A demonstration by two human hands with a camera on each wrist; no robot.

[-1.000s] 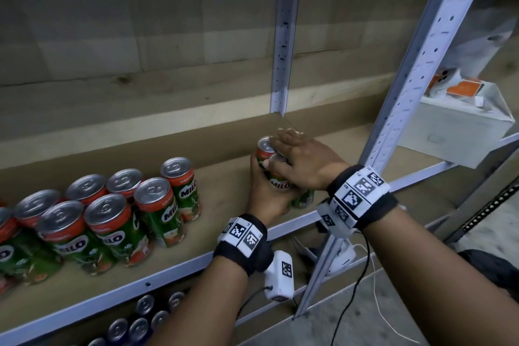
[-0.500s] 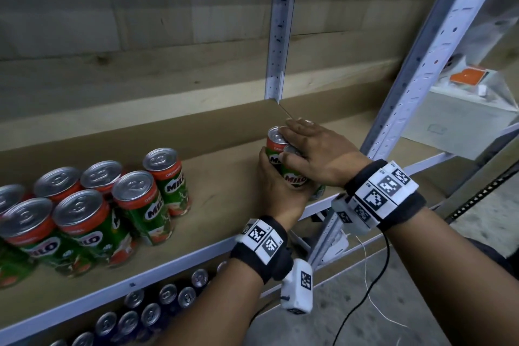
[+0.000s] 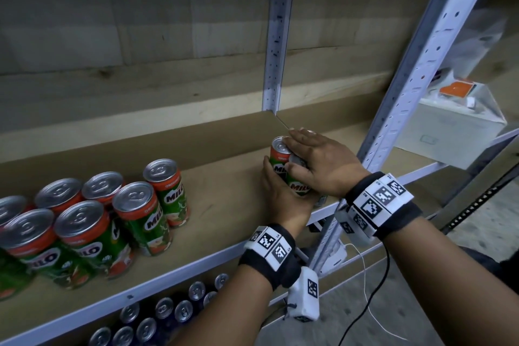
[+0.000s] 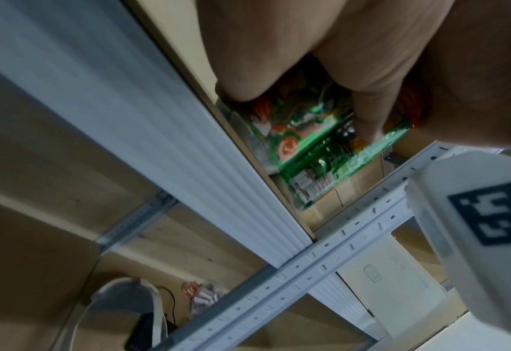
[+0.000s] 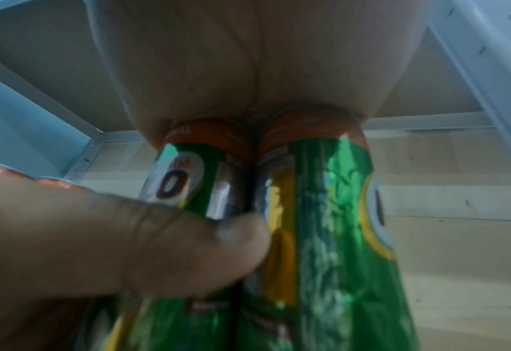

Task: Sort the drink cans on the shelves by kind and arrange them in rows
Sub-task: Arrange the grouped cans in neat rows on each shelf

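Green and orange Milo cans (image 3: 280, 160) stand bunched at the right end of the wooden shelf (image 3: 224, 205). My left hand (image 3: 276, 188) wraps them from the near left side, fingers (image 4: 368, 114) curled on a can (image 4: 317, 147). My right hand (image 3: 317, 160) lies palm-down on their tops. Its thumb (image 5: 157, 237) presses the sides of two touching cans (image 5: 323, 213). How many cans the hands hold is hidden. Several more Milo cans (image 3: 134, 211) stand grouped at the left of the same shelf.
A white perforated upright (image 3: 415, 70) rises just right of my hands, and a rear post (image 3: 276, 36) stands behind them. A white box (image 3: 449, 132) sits on the neighbouring shelf. Dark cans (image 3: 165, 314) fill the shelf below. Cables hang by the front rail (image 3: 140, 295).
Both hands keep their hold on the bunched cans, which sit slightly farther right of the left group than a second ago. My view has shifted a little.
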